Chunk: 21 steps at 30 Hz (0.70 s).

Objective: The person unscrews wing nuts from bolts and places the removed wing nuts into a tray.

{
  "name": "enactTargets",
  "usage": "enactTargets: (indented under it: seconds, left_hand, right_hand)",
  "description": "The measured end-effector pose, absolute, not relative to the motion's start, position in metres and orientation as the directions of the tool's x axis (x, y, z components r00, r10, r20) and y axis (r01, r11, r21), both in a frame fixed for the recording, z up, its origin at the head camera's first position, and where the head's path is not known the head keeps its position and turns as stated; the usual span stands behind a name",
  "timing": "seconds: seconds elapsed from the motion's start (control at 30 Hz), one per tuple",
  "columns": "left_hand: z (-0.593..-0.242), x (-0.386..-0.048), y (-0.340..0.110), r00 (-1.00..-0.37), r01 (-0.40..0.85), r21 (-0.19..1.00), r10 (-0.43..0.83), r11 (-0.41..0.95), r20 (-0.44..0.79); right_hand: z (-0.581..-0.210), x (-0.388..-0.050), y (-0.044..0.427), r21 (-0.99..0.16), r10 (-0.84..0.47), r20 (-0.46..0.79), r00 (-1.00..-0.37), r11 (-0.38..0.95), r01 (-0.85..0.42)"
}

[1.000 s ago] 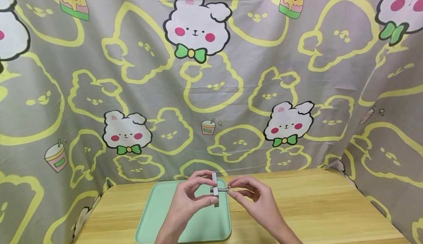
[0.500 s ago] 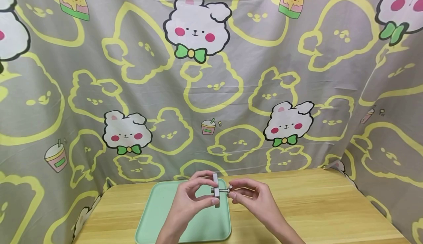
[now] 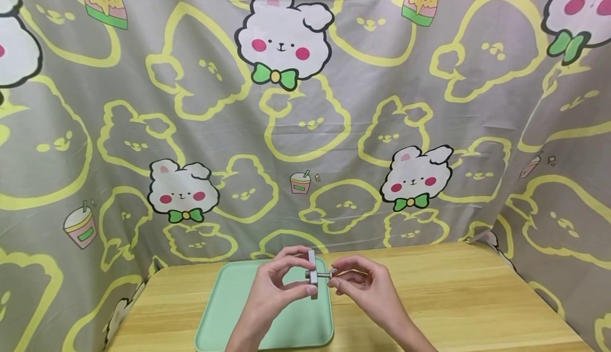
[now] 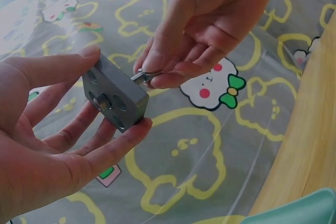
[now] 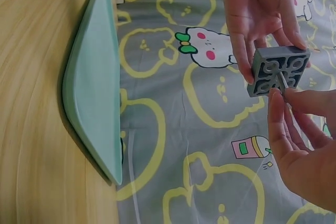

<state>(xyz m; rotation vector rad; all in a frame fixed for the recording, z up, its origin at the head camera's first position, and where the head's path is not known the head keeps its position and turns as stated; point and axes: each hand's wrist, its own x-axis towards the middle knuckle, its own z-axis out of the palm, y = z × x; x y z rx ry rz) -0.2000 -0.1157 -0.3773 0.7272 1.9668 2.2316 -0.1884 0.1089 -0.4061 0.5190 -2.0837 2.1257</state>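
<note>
Over the tray, my left hand (image 3: 269, 286) grips a grey square block (image 4: 123, 92) by its edges, thumb on one side and fingers on the other. The block stands on edge and has several round holes. A metal bolt (image 3: 323, 275) passes through its middle, with the bolt head (image 4: 103, 102) on the left face. On the right, the ribbed, hollowed side (image 5: 273, 68) faces my right hand (image 3: 372, 283). Thumb and fingertips of that hand pinch a small shiny piece, seemingly a wing nut (image 4: 149, 76), at the bolt's free end. Fingertips partly cover it.
A pale green tray (image 3: 224, 304) lies on the wooden table (image 3: 453, 299), below and left of the hands. Behind the table and along both sides hangs a grey curtain (image 3: 305, 145) printed with bunnies.
My right fingers shift and turn the wing nut at the bolt's end; its angle differs between frames. The left hand with the block moves slightly right, then stays nearly still.
</note>
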Motion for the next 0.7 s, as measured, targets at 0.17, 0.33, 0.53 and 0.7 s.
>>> enactTargets:
  seconds: [0.17,0.33,0.53,0.7]
  left_hand:
    - [-0.377,-0.200,-0.115,-0.890,0.239,0.956,0.354,-0.170,0.286]
    - [-0.377,-0.201,-0.116,-0.887,0.244,0.954,0.357,-0.176,0.293]
    - [-0.377,-0.201,-0.116,-0.889,0.238,0.954,0.354,-0.180,0.289]
    - [-0.377,-0.201,-0.118,-0.892,0.234,0.955,0.350,-0.181,0.285]
  right_hand:
    - [-0.409,-0.188,0.106,-0.889,-0.119,0.448,-0.886,0.042,-0.455]
    - [-0.410,-0.188,0.105,-0.767,-0.114,0.627,-0.770,0.082,-0.637]
    - [-0.413,-0.190,0.105,-0.623,-0.142,0.755,-0.641,0.152,-0.767]
    - [-0.417,-0.196,0.105,-0.402,-0.170,0.877,-0.449,0.252,-0.880]
